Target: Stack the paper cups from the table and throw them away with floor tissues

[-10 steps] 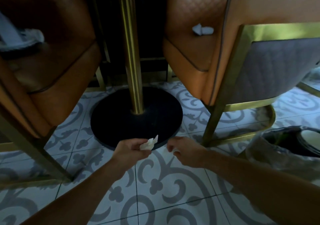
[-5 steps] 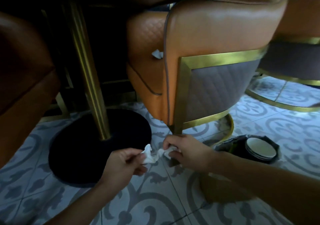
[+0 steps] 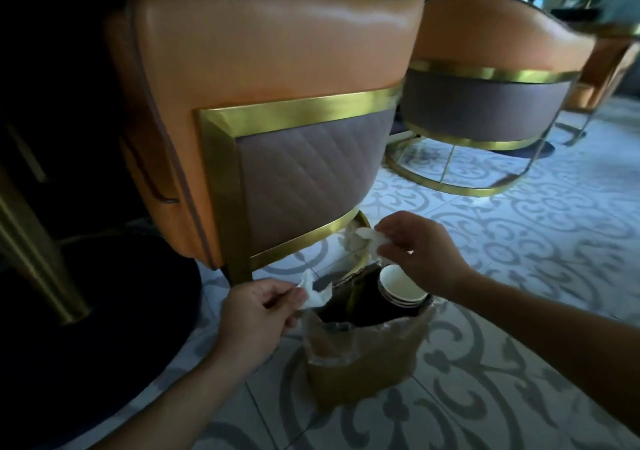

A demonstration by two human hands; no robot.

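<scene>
A small brown bin point(image 3: 363, 356) lined with a clear bag stands on the tiled floor behind an orange chair. A stack of white paper cups point(image 3: 398, 285) leans inside it at the right. My left hand point(image 3: 256, 314) pinches a crumpled white tissue point(image 3: 317, 292) at the bin's left rim. My right hand point(image 3: 419, 250) holds another white tissue point(image 3: 372, 242) just above the bin's far edge, over the cups.
The orange chair point(image 3: 277, 110) with a gold frame stands right behind the bin. A black round table base point(image 3: 104, 328) with a gold pole point(image 3: 31, 259) lies at the left. A second similar chair point(image 3: 491, 86) is farther right, on patterned tiles point(image 3: 554, 242).
Both hands have carried their tissues from the floor near the table base rightward to the bin. My view has swung right, bringing the bin and cups up close.
</scene>
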